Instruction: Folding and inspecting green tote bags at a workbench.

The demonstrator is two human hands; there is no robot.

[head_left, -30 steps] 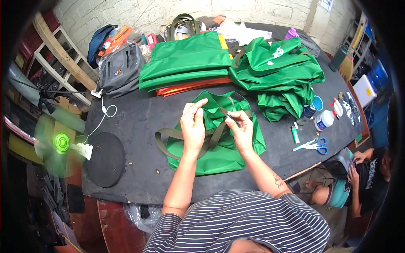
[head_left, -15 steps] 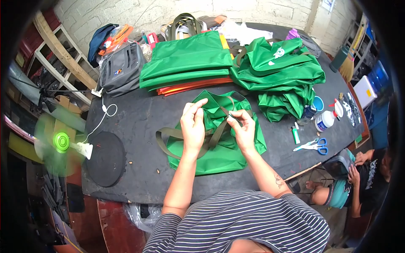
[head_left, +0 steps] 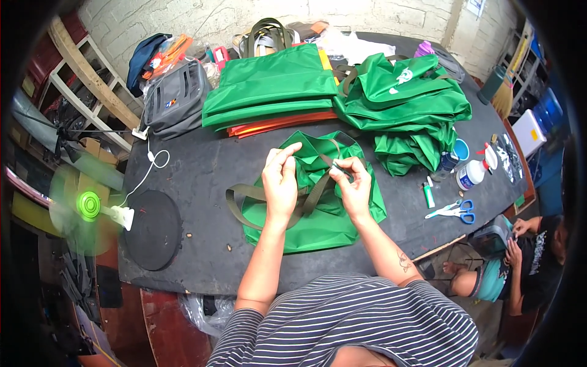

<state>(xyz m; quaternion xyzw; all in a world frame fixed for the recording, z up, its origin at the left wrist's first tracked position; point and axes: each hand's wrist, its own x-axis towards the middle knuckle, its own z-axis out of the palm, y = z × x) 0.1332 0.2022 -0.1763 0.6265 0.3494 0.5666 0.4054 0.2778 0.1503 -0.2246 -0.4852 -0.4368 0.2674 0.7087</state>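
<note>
A green fabric bag [head_left: 306, 235] with dark olive strap handles [head_left: 244, 191] lies on the black table in front of me, its mouth toward the far side. Over its left part is my left hand [head_left: 280, 183], fingers bent together near the bag's rim; what they pinch, if anything, is too small to make out. My right hand [head_left: 353, 186] is closed over the bag's right part. Between its thumb and fingers sits a small dark object [head_left: 337, 169], close to the handle strap; its kind is unclear.
Behind the bag lie a stack of green bags [head_left: 269, 79], a crumpled green pile [head_left: 409, 98] and a grey bag [head_left: 175, 101]. To the right are scissors [head_left: 452, 211], a green tube [head_left: 428, 196] and a spray bottle [head_left: 474, 174]. Left, a fan [head_left: 89, 206] spins beside a black roll [head_left: 153, 229]. Another person [head_left: 520, 257] sits right.
My right hand has shifted very slightly, its fingers curling a little differently around the small dark object. My left hand and the bag look the same. The seated person's hands have moved.
</note>
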